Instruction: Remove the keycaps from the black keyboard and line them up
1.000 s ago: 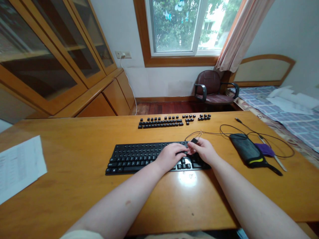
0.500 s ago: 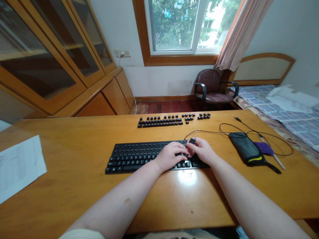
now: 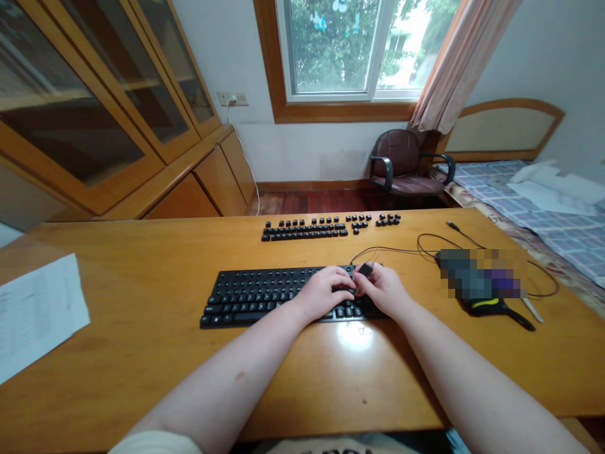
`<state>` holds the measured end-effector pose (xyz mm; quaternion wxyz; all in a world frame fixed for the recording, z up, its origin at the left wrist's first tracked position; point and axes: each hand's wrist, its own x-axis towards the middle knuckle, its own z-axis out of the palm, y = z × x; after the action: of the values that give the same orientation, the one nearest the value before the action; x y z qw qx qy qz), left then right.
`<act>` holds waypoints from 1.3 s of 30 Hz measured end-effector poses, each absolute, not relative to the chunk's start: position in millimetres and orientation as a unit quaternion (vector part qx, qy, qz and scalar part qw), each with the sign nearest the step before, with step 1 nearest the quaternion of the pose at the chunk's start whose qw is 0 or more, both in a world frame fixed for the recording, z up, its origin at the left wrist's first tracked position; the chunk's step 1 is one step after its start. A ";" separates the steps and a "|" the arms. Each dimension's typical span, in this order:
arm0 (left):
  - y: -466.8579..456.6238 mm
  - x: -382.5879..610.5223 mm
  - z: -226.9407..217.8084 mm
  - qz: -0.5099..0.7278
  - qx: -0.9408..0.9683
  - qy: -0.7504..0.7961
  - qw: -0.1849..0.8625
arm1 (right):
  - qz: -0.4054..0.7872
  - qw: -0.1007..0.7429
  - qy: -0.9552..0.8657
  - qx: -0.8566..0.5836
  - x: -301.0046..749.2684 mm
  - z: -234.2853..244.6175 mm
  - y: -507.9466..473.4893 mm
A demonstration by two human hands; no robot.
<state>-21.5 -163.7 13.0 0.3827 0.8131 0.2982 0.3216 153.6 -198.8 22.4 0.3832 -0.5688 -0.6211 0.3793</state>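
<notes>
A black keyboard [image 3: 250, 296] lies in front of me on the wooden desk. Its upper rows show bare key stems, while the lower rows still carry keycaps. My right hand [image 3: 385, 290] is closed over the keyboard's right part, pinching a small black keycap puller [image 3: 365, 270] whose dark handle shows between thumb and fingers. Against it, from the left, comes my left hand [image 3: 325, 293], fingers bent and fingertips drawn together; whatever they hold is hidden. Loose black keycaps [image 3: 305, 233] stand in ordered rows behind the keyboard.
Printed paper sheets [image 3: 45, 315] lie at the desk's left. On the right are a dark pouch [image 3: 486, 307] with a strap, partly pixelated, and a looped black cable [image 3: 556, 284]. Beyond the desk's far edge stands an office chair [image 3: 397, 157].
Both hands stay over the same part of the keyboard, with only slight finger shifts. The puller's handle has tilted a little. The view has moved slightly.
</notes>
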 end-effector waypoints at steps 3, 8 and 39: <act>-164.2 -20.7 11.0 0.315 0.830 0.297 0.353 | 0.310 0.358 -0.654 -0.590 152.4 24.0 -201.0; -164.5 -20.6 10.1 0.324 0.833 0.288 0.344 | 0.364 0.385 -0.603 -0.597 148.8 23.3 -201.9; -163.2 -21.4 13.1 0.351 0.806 0.289 0.379 | 0.509 0.473 -0.451 -0.560 144.5 27.2 -198.6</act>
<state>-21.4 -163.2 13.1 0.3789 0.8059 0.2891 0.3513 144.5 -198.6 27.2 0.4732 -0.5604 -0.4511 0.5085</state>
